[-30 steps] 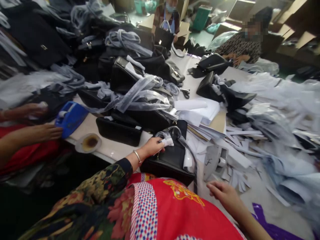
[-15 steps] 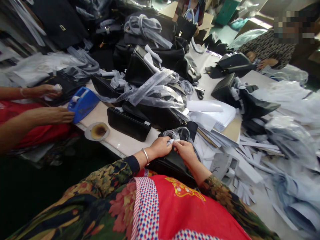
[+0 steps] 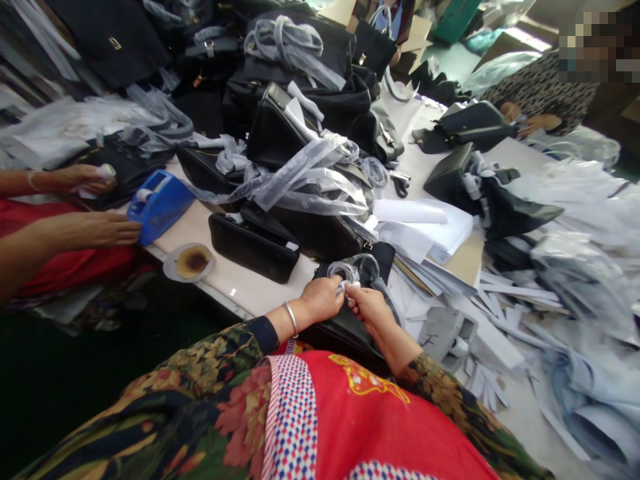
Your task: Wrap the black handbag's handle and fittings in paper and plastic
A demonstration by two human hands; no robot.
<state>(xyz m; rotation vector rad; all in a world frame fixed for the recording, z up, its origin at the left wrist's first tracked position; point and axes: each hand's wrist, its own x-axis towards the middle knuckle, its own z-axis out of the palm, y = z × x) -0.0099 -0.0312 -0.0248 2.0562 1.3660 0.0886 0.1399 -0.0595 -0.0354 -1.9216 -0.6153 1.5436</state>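
A black handbag [image 3: 345,325] lies at the table's front edge, close against the red apron. Clear plastic wraps its looped handle [image 3: 367,261]. My left hand [image 3: 323,299] is closed round a white wrapped piece at the base of this handle. From the other side, the fingertips of my right hand [image 3: 371,309] pinch the same white piece, almost touching the left fingers. Whether it is paper or foam, I cannot tell. Just beyond stands another black bag [image 3: 254,247], long and narrow.
A pile of black bags [image 3: 305,100] with plastic-wrapped straps fills the far side. To the left, a co-worker's hands [image 3: 100,230] are near a blue tape dispenser [image 3: 159,205]. A stained dish [image 3: 189,261] sits by the edge. White paper sheets [image 3: 435,227] and a grey dispenser [image 3: 445,333] lie right.
My left fingers have curled in more tightly at the white piece, and my right fingertips have shifted slightly beside them. The view has moved a little; the bag stays in place.
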